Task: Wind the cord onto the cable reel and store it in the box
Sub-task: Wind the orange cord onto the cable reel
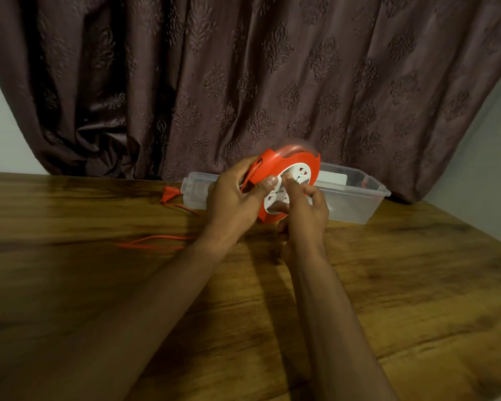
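Observation:
An orange cable reel (289, 162) with a white socket face is held up above the wooden table, just in front of the clear plastic box (356, 204). My left hand (235, 198) grips the reel's left edge, thumb on the white face. My right hand (307, 211) has its fingers pressed on the white centre of the reel. The orange cord (154, 241) trails in a loop on the table to the left and ends in an orange plug (169, 195) next to the box's left end. The reel's top edge is motion-blurred.
The wooden table (388, 285) spreads across the lower view. A dark patterned curtain (243, 82) hangs right behind the box. Something white lies inside the box at the back. Pale wall shows at far left and right.

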